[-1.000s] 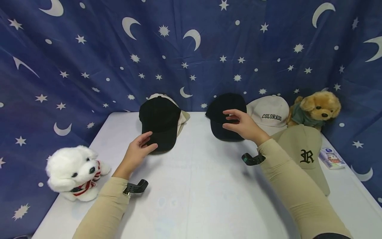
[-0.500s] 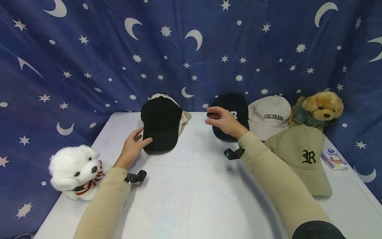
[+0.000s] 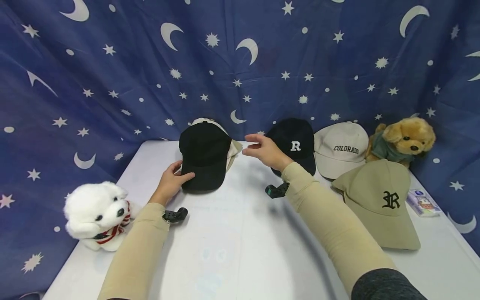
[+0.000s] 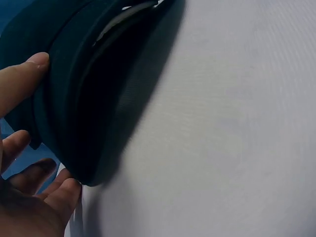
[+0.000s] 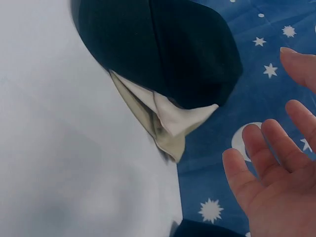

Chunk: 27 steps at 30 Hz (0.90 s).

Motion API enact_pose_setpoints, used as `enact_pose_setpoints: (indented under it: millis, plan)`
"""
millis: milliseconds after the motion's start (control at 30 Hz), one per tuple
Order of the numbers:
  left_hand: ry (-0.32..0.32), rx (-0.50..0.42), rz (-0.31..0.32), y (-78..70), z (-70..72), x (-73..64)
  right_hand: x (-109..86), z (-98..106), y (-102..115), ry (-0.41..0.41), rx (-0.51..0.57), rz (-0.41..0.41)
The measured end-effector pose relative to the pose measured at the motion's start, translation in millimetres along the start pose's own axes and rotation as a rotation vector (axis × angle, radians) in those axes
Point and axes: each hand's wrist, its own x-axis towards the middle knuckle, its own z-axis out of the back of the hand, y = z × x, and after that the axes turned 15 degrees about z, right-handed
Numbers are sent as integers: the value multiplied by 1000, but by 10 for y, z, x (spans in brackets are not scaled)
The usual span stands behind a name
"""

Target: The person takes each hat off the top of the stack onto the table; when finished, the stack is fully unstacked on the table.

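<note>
A black baseball cap (image 3: 205, 152) lies at the back left of the table, over cream and beige caps (image 3: 234, 150) whose edges stick out behind it. My left hand (image 3: 171, 181) holds the black cap at its left side, thumb over the brim and curled fingers at the edge; in the left wrist view the thumb (image 4: 37, 64) presses on the dark fabric. My right hand (image 3: 264, 150) hovers to the right of that stack, fingers spread and holding nothing. Behind it sits a navy cap (image 3: 296, 137) with a white R. In the right wrist view the palm (image 5: 276, 197) faces the stack.
A white cap (image 3: 341, 146) marked COLORADO, a tan cap (image 3: 380, 196) and a brown plush dog (image 3: 408, 135) stand at the right, beside a small package (image 3: 423, 203). A white plush dog (image 3: 97, 212) sits at the left. A starry blue curtain (image 3: 210, 62) hangs behind the table.
My right hand has moved left from in front of the navy cap towards the black cap. My left hand has come up to the brim. The view has shifted slightly.
</note>
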Motion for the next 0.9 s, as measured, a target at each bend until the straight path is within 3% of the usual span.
enact_pose_setpoints:
  millis: [400,700,900]
  plan:
    - [35,-19,23,21,-5,45,126,-127,-37,26,9,4]
    - [107,-97,-35,83,0,65,302,-241,-9,74,2,1]
    - [111,-124,-52,108,-1,58,432,-314,52,98,-45,25]
